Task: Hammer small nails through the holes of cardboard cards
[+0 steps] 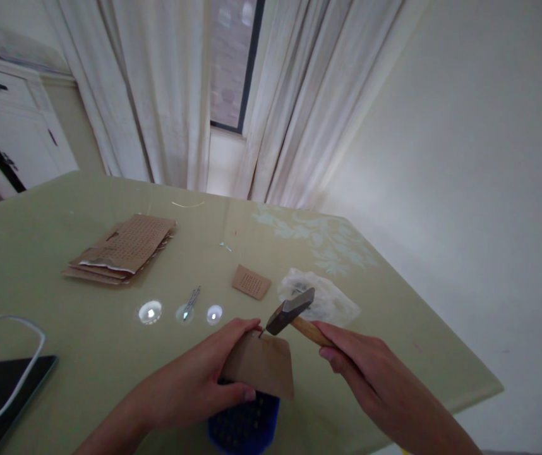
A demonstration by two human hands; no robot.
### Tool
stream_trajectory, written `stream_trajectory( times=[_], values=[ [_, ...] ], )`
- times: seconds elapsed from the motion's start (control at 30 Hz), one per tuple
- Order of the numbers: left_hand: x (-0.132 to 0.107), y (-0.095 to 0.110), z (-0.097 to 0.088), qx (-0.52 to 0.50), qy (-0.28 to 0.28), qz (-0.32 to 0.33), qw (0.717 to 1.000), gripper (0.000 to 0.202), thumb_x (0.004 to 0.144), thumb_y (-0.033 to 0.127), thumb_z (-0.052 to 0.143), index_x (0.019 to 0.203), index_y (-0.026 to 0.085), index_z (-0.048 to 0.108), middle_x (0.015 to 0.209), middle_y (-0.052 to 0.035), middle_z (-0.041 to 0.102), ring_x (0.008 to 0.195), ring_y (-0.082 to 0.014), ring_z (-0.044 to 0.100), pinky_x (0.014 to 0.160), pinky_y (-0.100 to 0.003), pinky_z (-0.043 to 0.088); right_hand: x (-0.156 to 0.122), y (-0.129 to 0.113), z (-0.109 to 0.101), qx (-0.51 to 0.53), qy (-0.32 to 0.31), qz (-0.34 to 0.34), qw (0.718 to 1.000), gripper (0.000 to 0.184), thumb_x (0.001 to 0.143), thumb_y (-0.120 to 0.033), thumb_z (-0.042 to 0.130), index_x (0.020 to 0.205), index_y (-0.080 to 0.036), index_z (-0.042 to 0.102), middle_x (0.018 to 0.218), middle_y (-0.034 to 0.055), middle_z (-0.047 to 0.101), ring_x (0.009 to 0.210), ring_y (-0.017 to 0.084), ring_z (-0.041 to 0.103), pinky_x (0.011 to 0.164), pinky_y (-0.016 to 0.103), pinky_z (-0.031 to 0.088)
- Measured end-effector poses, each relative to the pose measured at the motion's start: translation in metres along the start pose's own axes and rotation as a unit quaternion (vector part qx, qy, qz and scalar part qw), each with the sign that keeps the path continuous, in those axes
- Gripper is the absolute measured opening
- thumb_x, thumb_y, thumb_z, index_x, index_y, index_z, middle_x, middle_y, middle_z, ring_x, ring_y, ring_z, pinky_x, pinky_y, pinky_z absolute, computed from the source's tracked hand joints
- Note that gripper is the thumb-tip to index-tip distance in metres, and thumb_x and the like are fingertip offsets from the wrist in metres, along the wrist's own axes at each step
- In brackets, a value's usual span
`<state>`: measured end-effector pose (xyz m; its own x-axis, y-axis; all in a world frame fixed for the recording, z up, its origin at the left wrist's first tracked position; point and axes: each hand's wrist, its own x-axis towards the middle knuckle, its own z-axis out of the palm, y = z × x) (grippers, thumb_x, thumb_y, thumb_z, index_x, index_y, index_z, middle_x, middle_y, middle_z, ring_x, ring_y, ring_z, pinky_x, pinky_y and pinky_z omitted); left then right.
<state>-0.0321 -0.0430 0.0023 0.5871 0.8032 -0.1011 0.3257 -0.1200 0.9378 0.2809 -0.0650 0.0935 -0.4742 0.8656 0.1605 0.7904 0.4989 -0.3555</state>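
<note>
My right hand (pixel 361 366) is closed round the wooden handle of a hammer (pixel 290 311). The hammer's dark metal head is right over a thin nail (pixel 262 332), whose point meets a brown cardboard piece (pixel 261 365). My left hand (pixel 199 373) grips that cardboard at its left side, thumb below and fingertips up by the nail. Whether those fingertips also pinch the nail I cannot tell. Under the cardboard is a blue container (pixel 245 424) with a dotted dark inside, partly covered by it.
Beyond my hands lie a small punched cardboard card (pixel 251 282), a clear plastic bag (pixel 323 297) and several loose nails (pixel 191 302). A stack of punched cardboard sheets (pixel 124 248) is at the back left. A black tablet-like device (pixel 10 392) and a white cable (pixel 38 341) are at the left.
</note>
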Motion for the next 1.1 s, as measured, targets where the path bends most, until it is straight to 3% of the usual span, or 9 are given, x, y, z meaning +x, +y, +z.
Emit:
stream_trajectory(
  times=[0.27, 0.43, 0.6, 0.73, 0.87, 1.1],
  values=[
    [0.0, -0.004, 0.003, 0.011, -0.021, -0.012, 1.0, 0.094, 0.091, 0.031, 0.076, 0.173, 0.033, 0.031, 0.184, -0.0078, 0.026, 0.169, -0.0371, 0.024, 0.137, -0.06, 0.02, 0.003, 0.0, 0.001, -0.002, 0.013, 0.004, 1.0, 0.036, 0.116, -0.039, 0.048, 0.137, -0.023, 0.073, 0.119, 0.0138, 0.086, 0.099, 0.029, 0.084, 0.086, 0.039, 0.066],
    [0.0, -0.008, 0.005, 0.006, -0.011, -0.007, 1.0, 0.095, 0.092, 0.03, 0.076, 0.174, 0.034, 0.028, 0.184, -0.0074, 0.028, 0.169, -0.0374, 0.026, 0.137, -0.059, 0.021, 0.007, -0.006, 0.007, -0.005, -0.026, -0.018, 0.999, 0.035, 0.117, -0.036, 0.045, 0.137, -0.021, 0.07, 0.124, 0.0147, 0.084, 0.104, 0.031, 0.083, 0.088, 0.042, 0.067],
    [0.001, -0.008, 0.005, 0.007, -0.008, -0.002, 1.0, 0.093, 0.093, 0.027, 0.076, 0.173, 0.035, 0.03, 0.183, -0.007, 0.031, 0.167, -0.0377, 0.029, 0.136, -0.058, 0.028, 0.008, -0.006, 0.014, -0.005, -0.024, -0.015, 1.0, 0.035, 0.117, -0.032, 0.044, 0.138, -0.02, 0.069, 0.124, 0.0151, 0.084, 0.103, 0.031, 0.084, 0.088, 0.042, 0.068],
    [0.0, -0.007, 0.005, 0.005, -0.009, 0.001, 1.0, 0.096, 0.093, 0.026, 0.075, 0.175, 0.033, 0.026, 0.184, -0.0086, 0.025, 0.168, -0.0374, 0.027, 0.137, -0.057, 0.026, 0.008, -0.005, 0.019, -0.013, -0.048, -0.029, 0.998, 0.036, 0.115, -0.03, 0.046, 0.142, -0.019, 0.068, 0.13, 0.0155, 0.082, 0.109, 0.033, 0.083, 0.093, 0.047, 0.068],
    [0.0, -0.004, 0.004, 0.003, -0.009, -0.007, 1.0, 0.095, 0.092, 0.028, 0.076, 0.174, 0.034, 0.028, 0.184, -0.0074, 0.028, 0.169, -0.0378, 0.026, 0.137, -0.059, 0.024, 0.01, -0.007, 0.022, 0.015, -0.024, -0.016, 0.999, 0.035, 0.115, -0.029, 0.049, 0.142, -0.022, 0.07, 0.129, 0.0147, 0.083, 0.11, 0.032, 0.083, 0.095, 0.043, 0.067],
    [0.001, -0.009, 0.005, 0.007, 0.0, -0.002, 1.0, 0.095, 0.094, 0.026, 0.075, 0.175, 0.036, 0.024, 0.184, -0.0064, 0.027, 0.17, -0.0359, 0.023, 0.138, -0.058, 0.022, 0.012, -0.007, 0.018, 0.036, -0.063, -0.011, 0.997, 0.037, 0.115, -0.03, 0.048, 0.145, -0.022, 0.068, 0.134, 0.0152, 0.08, 0.114, 0.032, 0.079, 0.1, 0.045, 0.062]
  ],
)
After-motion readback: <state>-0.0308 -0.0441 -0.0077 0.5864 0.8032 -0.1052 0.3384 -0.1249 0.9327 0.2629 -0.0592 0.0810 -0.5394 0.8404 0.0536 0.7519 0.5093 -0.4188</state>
